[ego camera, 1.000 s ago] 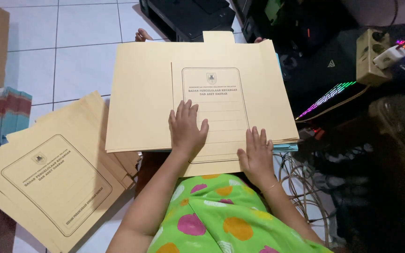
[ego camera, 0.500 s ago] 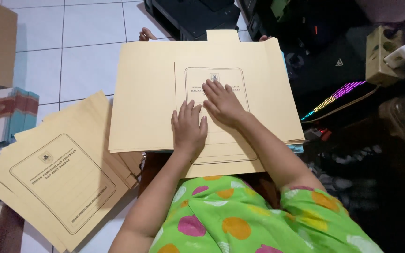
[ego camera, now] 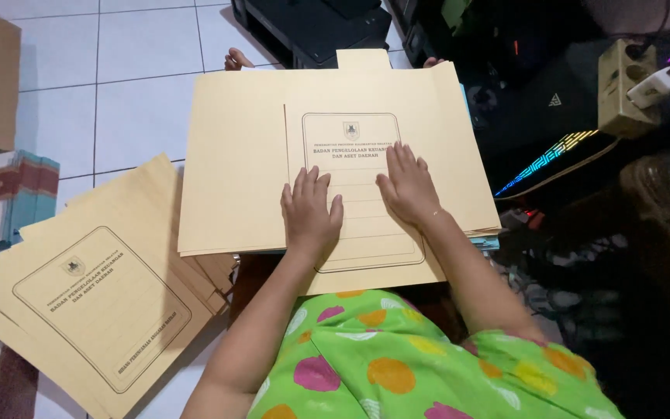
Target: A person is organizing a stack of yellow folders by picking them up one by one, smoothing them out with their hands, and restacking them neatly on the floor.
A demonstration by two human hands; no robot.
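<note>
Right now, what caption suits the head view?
Both hands, left hand and right hand, press flat on a tan paper folder above white floor tiles.

Bright, even light at left; right side dim, sharp focus throughout.

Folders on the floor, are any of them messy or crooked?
Yes. The pile of tan folders at the lower left lies tilted and fanned out, its edges not lined up. The big open folder under the left hand and right hand lies straight. Nothing looks torn or spilled.
</note>
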